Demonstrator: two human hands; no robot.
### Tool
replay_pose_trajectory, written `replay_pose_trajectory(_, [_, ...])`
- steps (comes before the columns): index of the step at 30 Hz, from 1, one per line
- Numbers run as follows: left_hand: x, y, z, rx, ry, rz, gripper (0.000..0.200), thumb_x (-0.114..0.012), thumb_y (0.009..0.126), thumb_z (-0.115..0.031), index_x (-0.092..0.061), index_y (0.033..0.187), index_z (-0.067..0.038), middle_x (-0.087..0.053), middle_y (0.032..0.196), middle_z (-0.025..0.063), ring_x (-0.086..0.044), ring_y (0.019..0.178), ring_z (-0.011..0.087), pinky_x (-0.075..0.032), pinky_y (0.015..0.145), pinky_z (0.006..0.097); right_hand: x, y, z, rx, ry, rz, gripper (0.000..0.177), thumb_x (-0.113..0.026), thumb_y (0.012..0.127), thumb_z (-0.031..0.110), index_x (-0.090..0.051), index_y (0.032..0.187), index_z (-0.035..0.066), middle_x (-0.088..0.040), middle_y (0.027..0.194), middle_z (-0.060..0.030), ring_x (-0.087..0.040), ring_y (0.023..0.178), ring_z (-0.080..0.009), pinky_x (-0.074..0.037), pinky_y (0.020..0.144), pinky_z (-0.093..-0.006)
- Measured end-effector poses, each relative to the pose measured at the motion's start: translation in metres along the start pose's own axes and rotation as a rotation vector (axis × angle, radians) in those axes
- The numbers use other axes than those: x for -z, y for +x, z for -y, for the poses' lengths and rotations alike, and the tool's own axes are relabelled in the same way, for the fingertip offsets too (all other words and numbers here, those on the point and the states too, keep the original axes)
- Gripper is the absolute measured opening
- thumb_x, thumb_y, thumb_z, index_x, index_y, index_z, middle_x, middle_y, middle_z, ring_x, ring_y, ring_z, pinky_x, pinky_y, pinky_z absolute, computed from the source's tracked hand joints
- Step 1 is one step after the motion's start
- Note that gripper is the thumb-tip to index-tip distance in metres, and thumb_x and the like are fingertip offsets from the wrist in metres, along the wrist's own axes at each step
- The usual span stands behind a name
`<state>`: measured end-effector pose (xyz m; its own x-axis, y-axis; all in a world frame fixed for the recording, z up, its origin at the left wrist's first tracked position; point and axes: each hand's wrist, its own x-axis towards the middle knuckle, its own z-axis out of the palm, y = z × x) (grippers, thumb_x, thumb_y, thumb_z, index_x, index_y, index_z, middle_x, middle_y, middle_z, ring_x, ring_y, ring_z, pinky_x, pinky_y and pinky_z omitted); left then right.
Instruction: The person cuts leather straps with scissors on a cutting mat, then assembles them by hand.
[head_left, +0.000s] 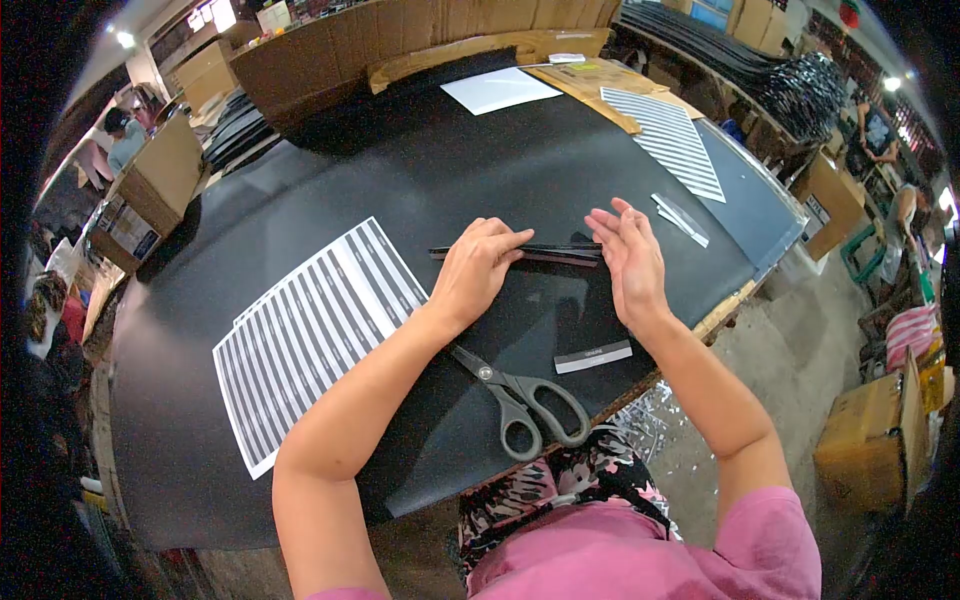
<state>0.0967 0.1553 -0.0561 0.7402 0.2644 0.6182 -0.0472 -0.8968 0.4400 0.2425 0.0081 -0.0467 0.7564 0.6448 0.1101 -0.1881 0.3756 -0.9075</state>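
My left hand (478,268) is closed on a bundle of thin black strips (560,255) lying crosswise on the black table. At the bundle's right end is my right hand (630,258), fingers stretched out and palm turned inward. Grey-handled scissors (520,395) lie below the strips, with the blade tips hidden beneath my left forearm. One cut black-and-white label strip (593,357) rests to the right of the scissors. Striped sheets (310,335) lie to the left, partly under my left forearm.
Another striped sheet (668,140), white paper (500,90) and small paper scraps (680,218) lie toward the table's far right. A cardboard wall (420,40) stands at the back. Boxes (870,430) are on the floor at right. Other people are in the background on both sides.
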Motion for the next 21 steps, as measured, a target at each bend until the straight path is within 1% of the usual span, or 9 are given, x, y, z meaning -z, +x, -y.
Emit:
replay_pose_trajectory(3, [-0.001,0.0,0.0,0.019,0.014,0.01,0.025,-0.067,0.079,-0.003,-0.07,0.103,-0.003,-0.063,0.088,0.0132,-0.059,0.085,0.0299,-0.047,0.077,0.0369,-0.001,-0.003,0.001,-0.01,0.032,0.039,0.043,-0.038,0.103,0.033,-0.039,0.131,0.0,-0.051,0.123,-0.0187,-0.049,0.121,-0.0271,-0.035,0.106,-0.0367])
replay_pose_trajectory(7, [-0.003,-0.001,0.001,0.005,0.018,0.005,0.023,-0.067,0.079,-0.002,-0.071,0.102,-0.003,-0.063,0.087,0.0125,-0.059,0.085,0.0293,-0.047,0.077,0.0368,0.001,-0.001,0.0,-0.022,0.037,0.082,0.043,-0.038,0.103,0.033,-0.04,0.13,-0.001,-0.051,0.124,-0.0185,-0.049,0.121,-0.0265,-0.034,0.107,-0.0373])
replay_pose_trajectory(9, [-0.003,0.002,-0.001,-0.009,0.013,-0.014,0.023,-0.066,0.079,-0.002,-0.071,0.101,-0.004,-0.062,0.087,0.0122,-0.058,0.085,0.0289,-0.046,0.077,0.0367,0.001,-0.002,0.003,0.029,-0.038,0.022,0.046,-0.035,0.104,0.033,-0.036,0.134,-0.001,-0.049,0.13,-0.0197,-0.042,0.13,-0.0278,-0.027,0.111,-0.0392])
replay_pose_trajectory(10, [-0.005,0.004,-0.003,-0.012,0.013,-0.013,0.023,-0.066,0.079,-0.002,-0.071,0.101,-0.004,-0.062,0.087,0.0122,-0.058,0.085,0.0289,-0.046,0.077,0.0367,0.002,0.001,0.003,0.032,-0.037,0.02,0.046,-0.035,0.104,0.033,-0.036,0.134,-0.001,-0.049,0.13,-0.0197,-0.042,0.13,-0.0278,-0.027,0.111,-0.0392])
replay_pose_trajectory(12, [-0.011,0.009,-0.009,-0.004,-0.014,-0.082,0.023,-0.066,0.079,-0.002,-0.07,0.102,-0.002,-0.062,0.087,0.0125,-0.058,0.086,0.0293,-0.046,0.077,0.0368,0.005,0.008,0.001,0.137,-0.046,-0.042,0.048,-0.035,0.104,0.033,-0.033,0.137,-0.001,-0.046,0.135,-0.0207,-0.037,0.134,-0.0291,-0.023,0.113,-0.0404])
replay_pose_trajectory(13, [-0.015,0.008,-0.009,-0.005,-0.014,-0.082,0.023,-0.066,0.079,-0.002,-0.07,0.102,-0.002,-0.062,0.087,0.0125,-0.058,0.086,0.0293,-0.046,0.077,0.0368,0.007,0.01,0.002,0.132,-0.032,-0.051,0.05,-0.035,0.104,0.033,-0.031,0.139,-0.002,-0.041,0.139,-0.0215,-0.032,0.137,-0.0302,-0.019,0.115,-0.0411])
replay_pose_trajectory(16, [-0.022,0.005,-0.009,-0.055,0.013,-0.057,0.024,-0.066,0.079,-0.002,-0.068,0.102,0.0,-0.062,0.087,0.0132,-0.058,0.087,0.0296,-0.047,0.078,0.0368,0.007,0.008,0.003,0.104,-0.013,-0.067,0.051,-0.034,0.104,0.033,-0.029,0.141,-0.002,-0.038,0.141,-0.0218,-0.03,0.138,-0.0303,-0.018,0.116,-0.0411])
replay_pose_trajectory(18, [-0.02,0.004,-0.009,-0.045,0.018,-0.044,0.024,-0.066,0.079,-0.002,-0.068,0.103,0.001,-0.062,0.087,0.0139,-0.058,0.087,0.0298,-0.047,0.078,0.037,0.006,0.007,0.003,0.089,-0.005,-0.074,0.052,-0.034,0.104,0.034,-0.028,0.141,-0.002,-0.038,0.142,-0.022,-0.03,0.138,-0.0304,-0.017,0.116,-0.0412])
replay_pose_trajectory(21, [-0.018,0.005,-0.009,-0.021,0.026,-0.033,0.024,-0.065,0.08,-0.002,-0.068,0.103,0.001,-0.062,0.087,0.014,-0.059,0.087,0.0298,-0.047,0.078,0.037,0.007,0.009,0.0,0.071,0.001,-0.081,0.053,-0.035,0.104,0.034,-0.027,0.142,-0.002,-0.037,0.142,-0.0222,-0.029,0.139,-0.0307,-0.017,0.117,-0.0414])
